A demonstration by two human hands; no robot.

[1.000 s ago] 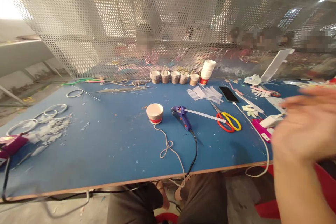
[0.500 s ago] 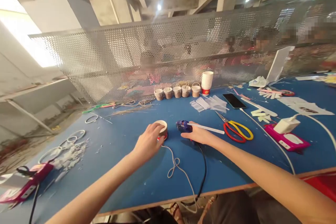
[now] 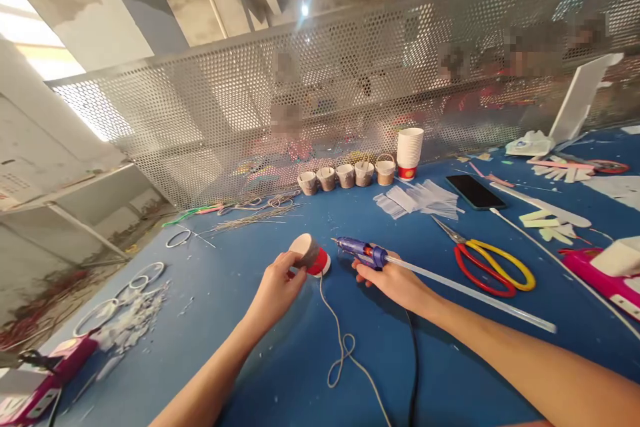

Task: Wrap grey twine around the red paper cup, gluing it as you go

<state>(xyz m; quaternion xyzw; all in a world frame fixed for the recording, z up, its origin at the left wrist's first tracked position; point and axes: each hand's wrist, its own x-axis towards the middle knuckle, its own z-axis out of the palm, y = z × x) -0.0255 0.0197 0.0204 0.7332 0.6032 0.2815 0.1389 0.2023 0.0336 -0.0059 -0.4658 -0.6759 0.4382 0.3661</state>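
Observation:
My left hand (image 3: 277,287) is closed round a small paper cup (image 3: 310,255) with a red base, tilted on its side just above the blue table (image 3: 240,320). A pale cord (image 3: 340,340) trails from the cup toward me. My right hand (image 3: 395,280) grips a purple glue gun (image 3: 361,252), its nozzle pointing left toward the cup, a few centimetres from it. A long clear glue stick (image 3: 475,293) sticks out of the gun's back to the right. The gun's black cable (image 3: 413,373) runs down toward the table's near edge.
Red and yellow scissors (image 3: 487,263) lie right of my right arm, a black phone (image 3: 475,191) and clear plastic strips (image 3: 420,199) behind them. A row of small cups (image 3: 345,175) and a white cup stack (image 3: 410,150) stand by the perforated metal screen (image 3: 250,113). Wire rings (image 3: 145,275) lie at left.
Both hands have lifted their things: the left has tipped the cup off the table, the right has raised the glue gun and turned its nozzle toward the cup. The view has shifted closer.

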